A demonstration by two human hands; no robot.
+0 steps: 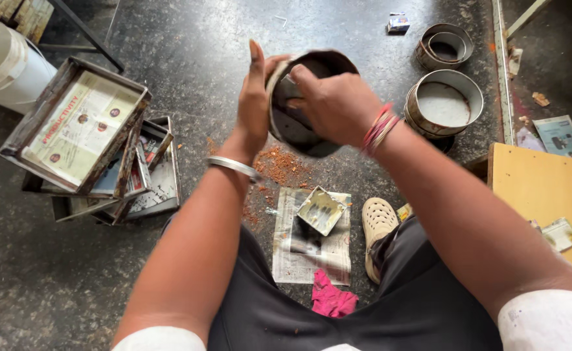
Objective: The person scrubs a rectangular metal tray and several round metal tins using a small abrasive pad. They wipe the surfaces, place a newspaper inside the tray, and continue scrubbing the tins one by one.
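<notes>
The person sits over a dark speckled floor [234,39] and holds a round, dark, worn metal tin [302,104] up in the air with both hands, tilted so its open side faces the camera, above a patch of reddish-brown crumbs [279,166] scattered on the floor. The left hand [254,97] is pressed flat against the tin's left rim, fingers straight and pointing up, a metal bangle at the wrist. The right hand [338,104] is closed on the tin's right side, with fingers curled over the rim into the inside; red and pink bangles sit at that wrist. Below the tin, a sheet of newspaper [312,237] lies on the floor with a small square metal tray [321,209] resting on it, and a pink cloth [331,300] lies at the sheet's near edge. A cream perforated clog [377,224] sits just right of the paper. To the left, several rectangular paper-lined trays [78,127] are stacked unevenly, with a white bucket [3,65] at the far left corner. To the right stand two round tins [443,103], and a yellow board [539,195] lies near the right edge.
</notes>
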